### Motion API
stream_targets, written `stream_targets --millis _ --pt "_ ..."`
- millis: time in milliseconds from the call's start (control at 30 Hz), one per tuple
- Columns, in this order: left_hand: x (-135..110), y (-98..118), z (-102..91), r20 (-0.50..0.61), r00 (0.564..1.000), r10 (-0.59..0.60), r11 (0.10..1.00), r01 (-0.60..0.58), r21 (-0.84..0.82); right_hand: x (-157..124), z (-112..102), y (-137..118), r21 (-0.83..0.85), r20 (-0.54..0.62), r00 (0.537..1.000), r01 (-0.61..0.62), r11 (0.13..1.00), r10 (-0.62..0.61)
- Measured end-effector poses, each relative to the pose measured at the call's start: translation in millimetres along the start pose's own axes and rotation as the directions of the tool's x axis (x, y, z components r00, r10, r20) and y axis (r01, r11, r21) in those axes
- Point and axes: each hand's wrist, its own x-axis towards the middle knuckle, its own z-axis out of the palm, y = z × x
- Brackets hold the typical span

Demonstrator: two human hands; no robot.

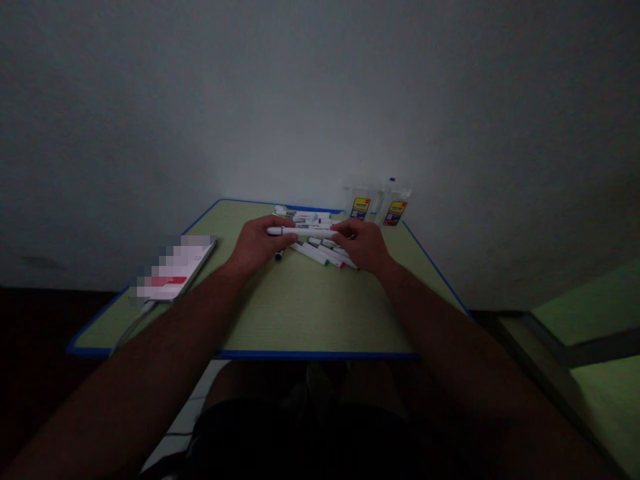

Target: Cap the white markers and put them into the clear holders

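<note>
A white marker (314, 233) lies crosswise between my two hands, held above the table. My left hand (256, 241) pinches its left end between thumb and fingers. At the other end, the fingers of my right hand (364, 244) are closed on the same marker. Below and behind it, several white markers lie in a loose pile, among them a green-tipped marker (320, 259) and a pink-tipped marker (334, 259). A dark-ended marker (279, 255) rests just under my left hand.
Two clear plastic cases with yellow labels, a left case (360, 208) and a right case (395, 213), stand at the back right. A phone (173, 270) with a cable (131, 328) lies at the left. The table (310, 320) has a blue edge and meets the wall.
</note>
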Motion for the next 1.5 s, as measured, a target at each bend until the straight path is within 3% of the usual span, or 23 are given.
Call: stream_targets --millis 633,733,933,1067,1267,1500 --pt "-0.7 3.7 2.9 -0.041 0.999 0.027 0.999 -0.028 -0.019 -2.5 0.1 -1.7 0.022 -0.012 0.999 0.044 0.999 -0.043" --pt "-0.4 3.3 4.5 -0.065 0.997 0.03 0.996 -0.035 -0.079 -0.4 -0.2 0.1 0.023 -0.027 0.999 0.024 0.999 -0.024" --pt "5.2 -7.0 4.4 -0.08 0.997 0.016 0.932 -0.044 -0.36 1.5 -0.9 4.9 -0.008 -0.04 0.999 0.032 0.999 -0.032" --pt "5.5 -7.5 4.1 -0.056 0.998 0.002 0.918 -0.024 -0.395 1.7 0.0 6.4 0.003 -0.045 0.998 0.031 1.0 -0.031" --pt "6.0 -10.3 2.3 -0.029 0.997 -0.076 0.939 0.061 -0.338 2.3 0.3 3.7 0.163 -0.06 0.998 0.046 0.986 -0.037" --pt "5.0 -12.1 1.5 0.05 0.993 -0.108 0.969 0.116 -0.218 -0.4 -0.3 -6.2 0.385 0.011 0.998 0.055 0.921 -0.064"
